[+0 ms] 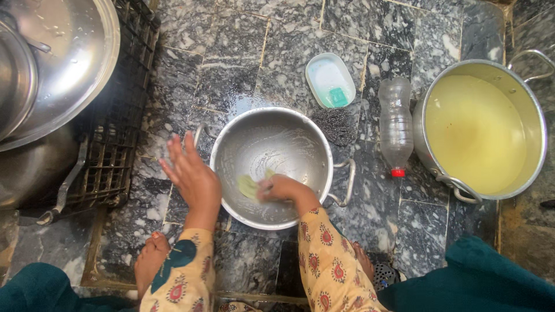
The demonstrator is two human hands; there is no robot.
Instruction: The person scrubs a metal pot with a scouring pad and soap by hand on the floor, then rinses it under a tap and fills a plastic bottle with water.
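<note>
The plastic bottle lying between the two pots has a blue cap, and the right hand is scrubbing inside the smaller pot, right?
Not quite: the head view shows the plastic bottle has a red cap. The rest holds: it lies between the two pots, and the right hand is scrubbing inside the smaller pot.

Both sleeves (324, 260) are pale yellow with red teardrop prints; the left cuff (176, 257) carries what looks like a dark-teal patch. Teal trousers (480, 277), bare feet (149, 260).

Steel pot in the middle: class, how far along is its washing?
Done: suds coat the steel pot's inside. In hand: the right hand presses a yellow-green sponge on its bottom; the left hand rests at its rim. Left: no rinsing shows.
</note>
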